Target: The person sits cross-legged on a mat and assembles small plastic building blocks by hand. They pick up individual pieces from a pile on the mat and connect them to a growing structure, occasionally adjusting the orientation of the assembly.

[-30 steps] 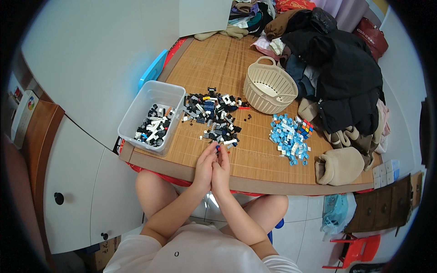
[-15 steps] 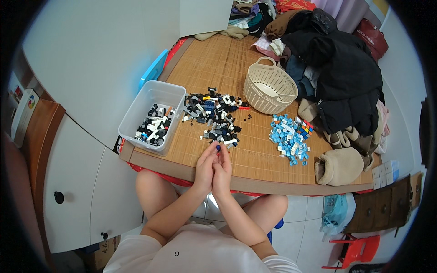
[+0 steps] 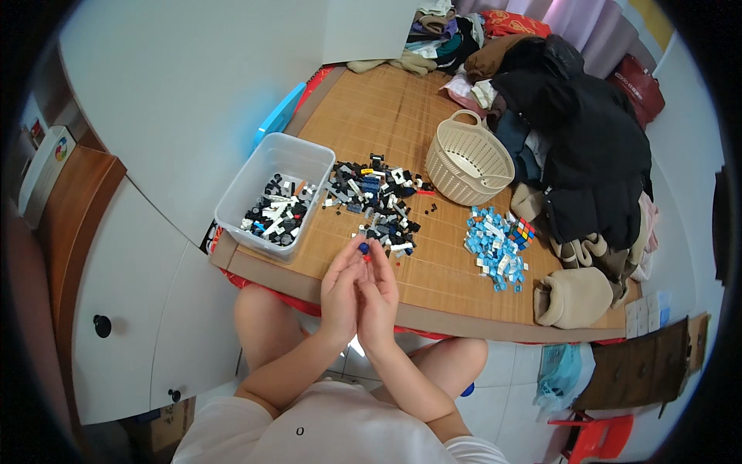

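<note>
My left hand and my right hand are side by side over the near edge of the table, with palms close together. At their fingertips is a small dark blue rounded toy piece, held between both hands. A bit of red shows just below it, partly hidden by the fingers. Just beyond my fingers lies a loose pile of building bricks, mostly black, grey and white, with some dark blue.
A clear plastic bin with bricks inside stands left, its blue lid behind it. To the right are a beige basket, light blue and white bricks, a puzzle cube and heaped clothes. The mat-covered table ends before my knees.
My view has shifted a little, so the table sits farther right and lower. Both hands stay together, and more of the blue piece shows between the fingertips.
</note>
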